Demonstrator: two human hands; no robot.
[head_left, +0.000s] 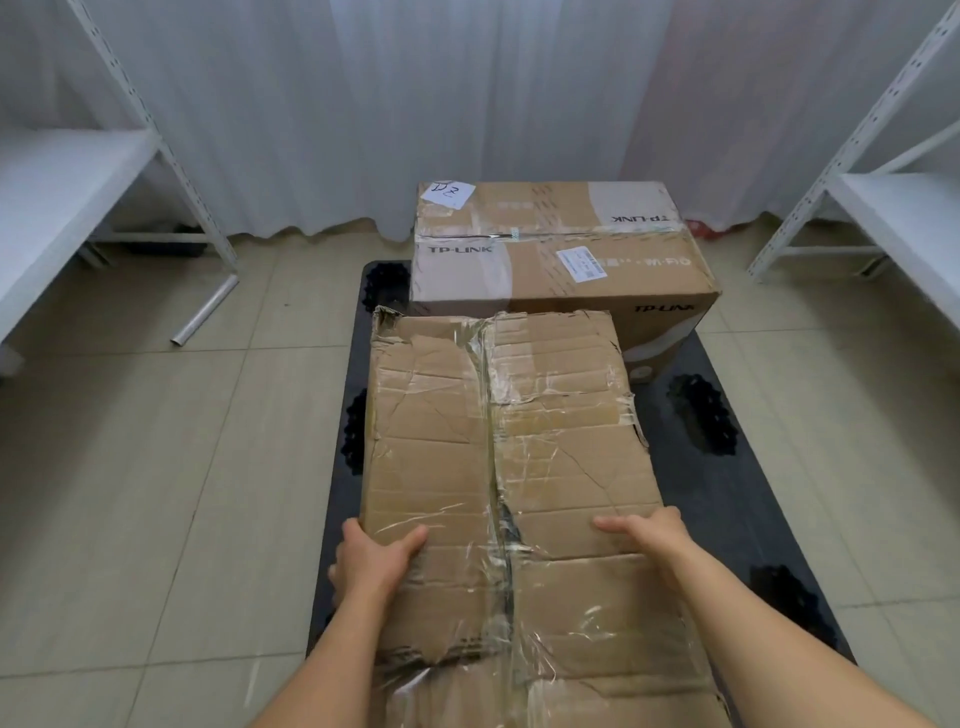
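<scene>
A worn, taped cardboard box (498, 467) fills the middle of the view, over a black plastic pallet (737, 519). My left hand (371, 558) grips its left edge, thumb on top and fingers down the side. My right hand (647, 530) holds its right edge, thumb lying on the top face and fingers over the side. Behind it a larger TP-LINK carton (556, 249) stands on the far end of the pallet, with a white paper note on its top.
White metal shelving stands at the left (78, 187) and at the right (893, 208). A roll of clear film (205, 310) lies on the tiled floor by the left rack. White curtains hang along the back wall.
</scene>
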